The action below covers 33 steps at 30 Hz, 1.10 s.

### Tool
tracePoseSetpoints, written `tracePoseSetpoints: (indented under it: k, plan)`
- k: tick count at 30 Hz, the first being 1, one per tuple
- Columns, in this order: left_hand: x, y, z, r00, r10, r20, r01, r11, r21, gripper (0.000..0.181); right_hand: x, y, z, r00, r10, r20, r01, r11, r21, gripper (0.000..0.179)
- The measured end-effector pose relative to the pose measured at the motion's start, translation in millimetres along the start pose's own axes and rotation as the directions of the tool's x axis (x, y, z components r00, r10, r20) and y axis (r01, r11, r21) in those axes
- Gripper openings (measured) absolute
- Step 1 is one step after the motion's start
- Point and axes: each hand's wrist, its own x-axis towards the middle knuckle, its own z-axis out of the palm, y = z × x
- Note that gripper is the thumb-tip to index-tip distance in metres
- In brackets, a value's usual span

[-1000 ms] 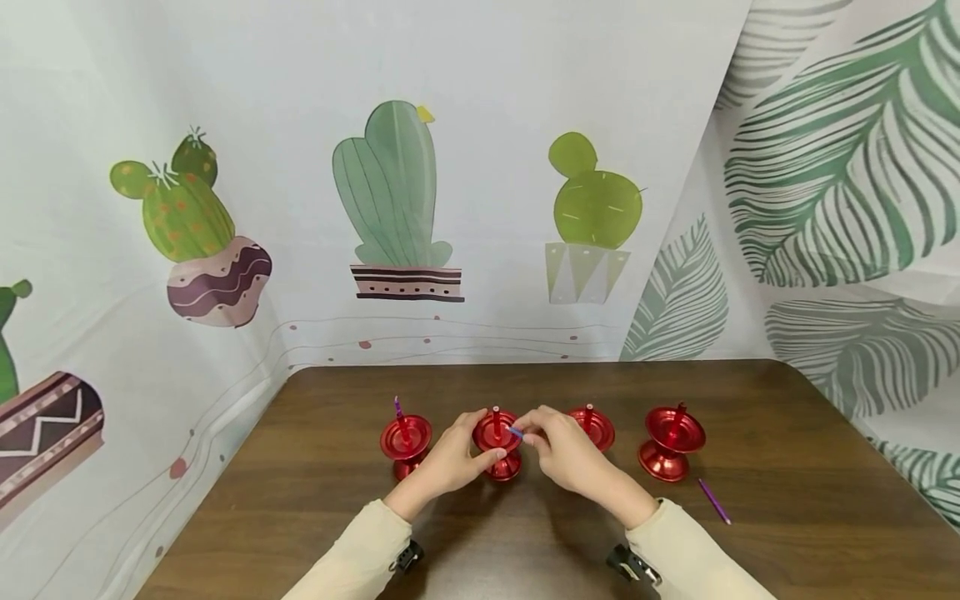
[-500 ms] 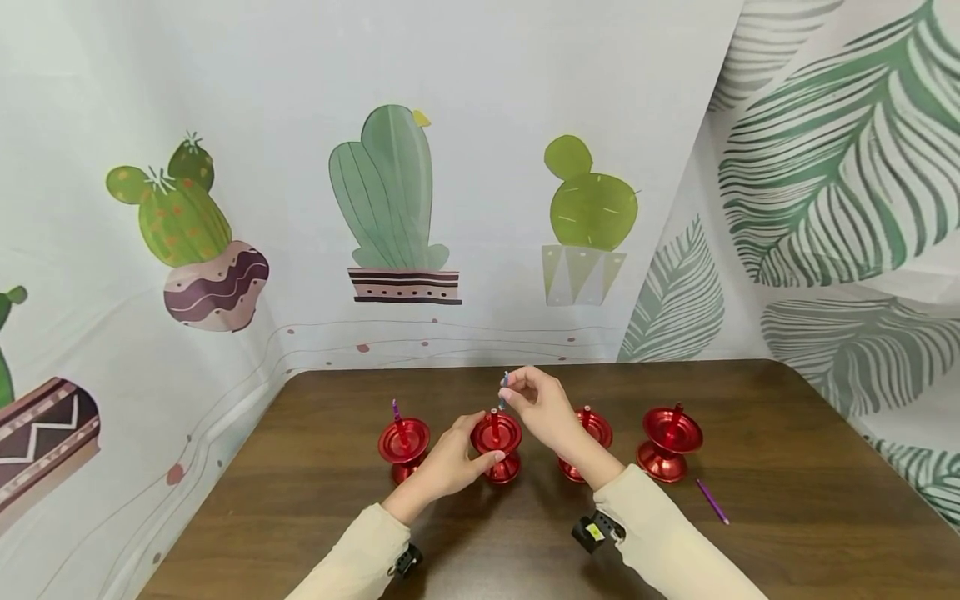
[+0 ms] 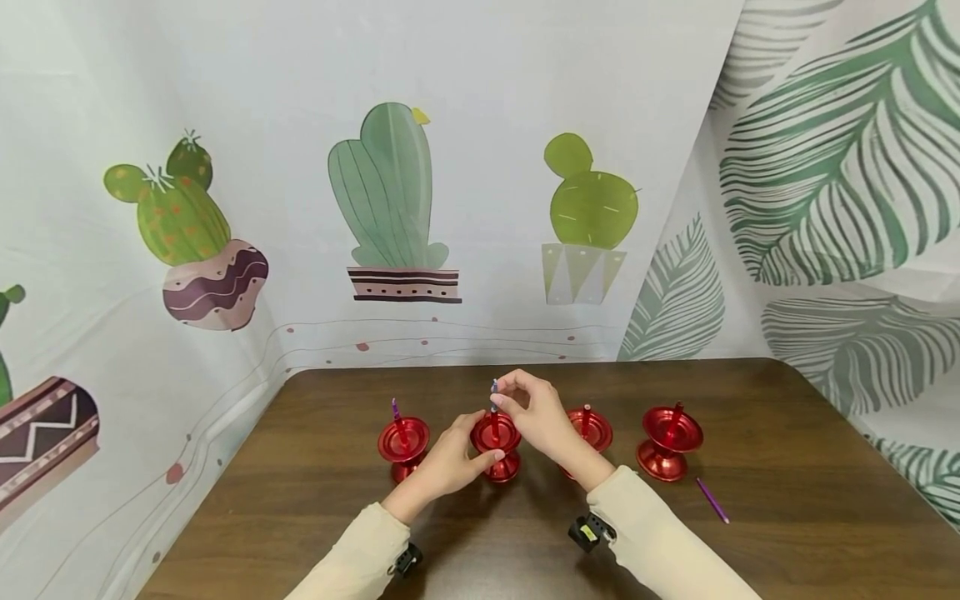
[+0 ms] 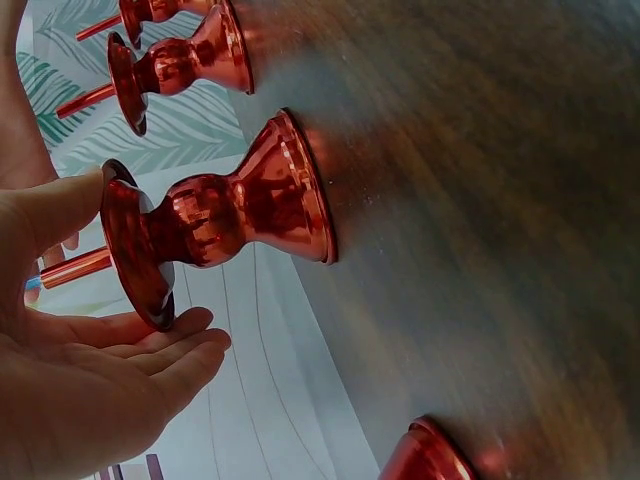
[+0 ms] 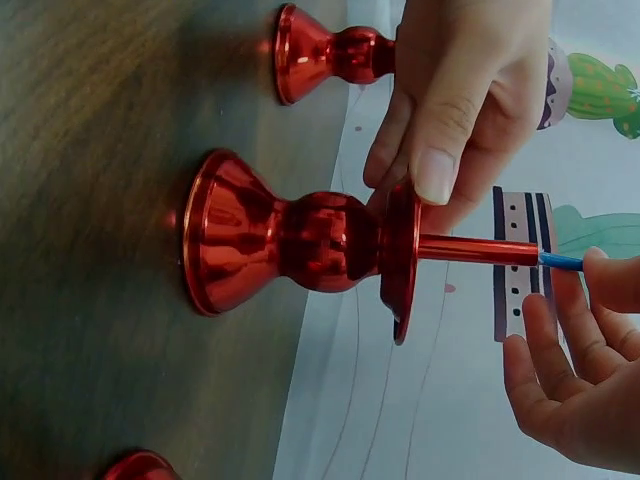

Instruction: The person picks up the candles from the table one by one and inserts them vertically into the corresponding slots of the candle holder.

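Note:
A shiny red candle holder (image 3: 504, 467), with a dish and an upright tube in its middle, stands on the table. My left hand (image 3: 448, 460) grips its dish, thumb at the near rim and fingers round the far side. Above the tube, my right hand (image 3: 538, 413) pinches a thin blue candle (image 5: 560, 261) between thumb and fingers. In the right wrist view, the candle's lower end sits right at the mouth of the tube (image 5: 480, 249), in line with it. The candle's upper part is hidden by the right thumb in that view.
To the left, another red holder (image 3: 405, 440) bears a twisted purple candle (image 3: 396, 408). Two more red holders stand to the right, one partly behind the right hand (image 3: 596, 430) and one farther out (image 3: 672, 446). A purple candle (image 3: 712, 501) lies on the brown table (image 3: 787, 450).
My right hand has risen from beside the dish, turned the blue candle upright and brought it left over the tube, down onto its mouth. My left hand keeps its grip.

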Motion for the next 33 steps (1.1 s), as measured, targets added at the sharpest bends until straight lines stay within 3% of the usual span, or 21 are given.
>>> tracePoseSetpoints:
  k: [9, 27, 33]
  plan:
    - [0.7, 0.2, 0.1, 1.0, 0.015, 0.0, -0.015, 1.0, -0.002, 0.067, 0.7, 2.8, 0.8, 0.998, -0.055, 0.011, 0.056, 0.996, -0.066, 0.01]
    - [0.3, -1.5, 1.8, 1.0, -0.014, 0.0, 0.014, 1.0, 0.009, 0.068, 1.8, 5.1, 1.8, 0.996, -0.066, 0.064, 0.076, 0.982, -0.176, 0.008]
    - [0.3, -0.5, 0.7, 1.0, -0.02, 0.002, 0.02, 1.0, 0.008, 0.068, 1.8, 5.1, 2.4, 0.995, -0.076, 0.066, 0.086, 0.982, -0.169, 0.008]
